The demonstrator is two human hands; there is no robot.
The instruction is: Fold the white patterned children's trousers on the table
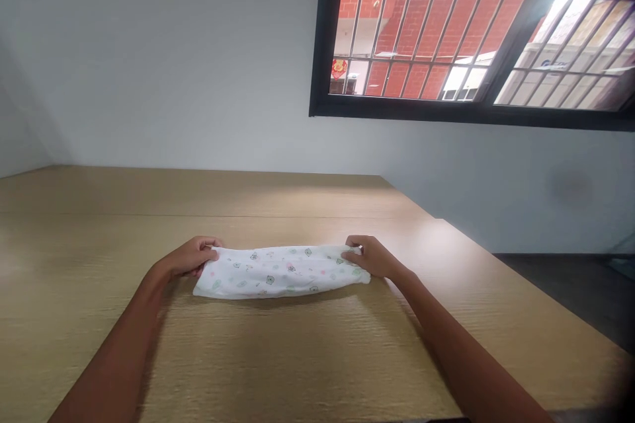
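A white cloth (280, 274) printed with small animal faces and pale green and pink shapes stretches from side to side in front of me. My left hand (194, 256) pinches its far left corner between thumb and fingers. At the far right corner, my right hand (368, 256) grips the cloth the same way. The far edge runs almost straight between both hands, and the near edge hangs or lies toward me with a shadow beneath it. Whether the cloth is folded in layers cannot be made out.
The wooden table (288, 357) spreads under both arms, with a seam across its far part and its right edge running diagonally. A pale wall (173, 66) stands behind it. A dark-framed window (397, 109) with bars is at upper right, and dark floor (560, 284) shows at right.
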